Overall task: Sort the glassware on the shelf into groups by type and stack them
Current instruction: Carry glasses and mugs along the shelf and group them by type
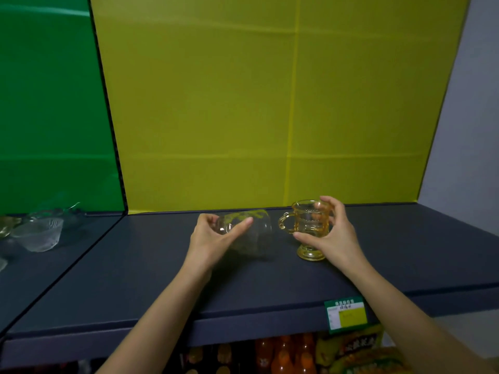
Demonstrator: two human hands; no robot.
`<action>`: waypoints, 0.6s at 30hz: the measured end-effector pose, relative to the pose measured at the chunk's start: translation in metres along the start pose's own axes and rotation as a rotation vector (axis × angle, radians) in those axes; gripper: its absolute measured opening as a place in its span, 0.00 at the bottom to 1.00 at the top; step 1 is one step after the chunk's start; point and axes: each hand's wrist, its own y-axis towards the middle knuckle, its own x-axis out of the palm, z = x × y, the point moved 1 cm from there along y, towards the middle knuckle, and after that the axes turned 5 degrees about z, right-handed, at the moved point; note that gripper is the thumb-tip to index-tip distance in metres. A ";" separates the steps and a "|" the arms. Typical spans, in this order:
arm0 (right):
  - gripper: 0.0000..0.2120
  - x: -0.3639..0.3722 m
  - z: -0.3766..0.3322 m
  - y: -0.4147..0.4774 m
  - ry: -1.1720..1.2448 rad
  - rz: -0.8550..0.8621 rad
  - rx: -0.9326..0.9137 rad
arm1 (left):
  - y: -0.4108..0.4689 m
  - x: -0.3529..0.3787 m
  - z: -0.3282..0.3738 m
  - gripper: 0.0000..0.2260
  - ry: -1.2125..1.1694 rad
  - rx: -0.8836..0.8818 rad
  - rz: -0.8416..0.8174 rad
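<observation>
A clear drinking glass [253, 233] is tilted on its side over the dark shelf [151, 273], its mouth turned toward me. My left hand [213, 238] grips it round the rim end, thumb on top. Just to its right stands an amber footed glass cup [307, 225] with its handle pointing left. My right hand [329, 230] holds this cup from the right side, fingers over the rim and thumb at the lower bowl. The cup's foot rests on the shelf.
On the neighbouring shelf section at the far left sit several clear glass bowls [40, 233]. A yellow back panel [270, 103] closes the shelf behind. A price tag [347, 315] hangs on the front edge, with orange bottles [286, 357] and snack bags below.
</observation>
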 end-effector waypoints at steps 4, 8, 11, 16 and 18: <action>0.49 0.000 -0.001 0.000 -0.154 -0.008 -0.024 | -0.003 -0.001 0.000 0.32 -0.104 -0.062 -0.089; 0.38 -0.012 -0.016 -0.010 -0.263 0.109 -0.303 | -0.014 0.011 0.007 0.22 -0.235 -0.069 -0.084; 0.23 -0.006 -0.036 -0.027 -0.237 0.068 -0.421 | -0.020 0.013 0.006 0.30 -0.306 -0.081 -0.125; 0.10 0.012 -0.053 -0.025 -0.185 -0.160 -0.399 | -0.028 0.013 0.008 0.29 -0.402 -0.093 -0.151; 0.04 0.017 -0.057 -0.020 -0.100 -0.228 -0.371 | -0.029 0.011 0.007 0.30 -0.380 -0.053 -0.142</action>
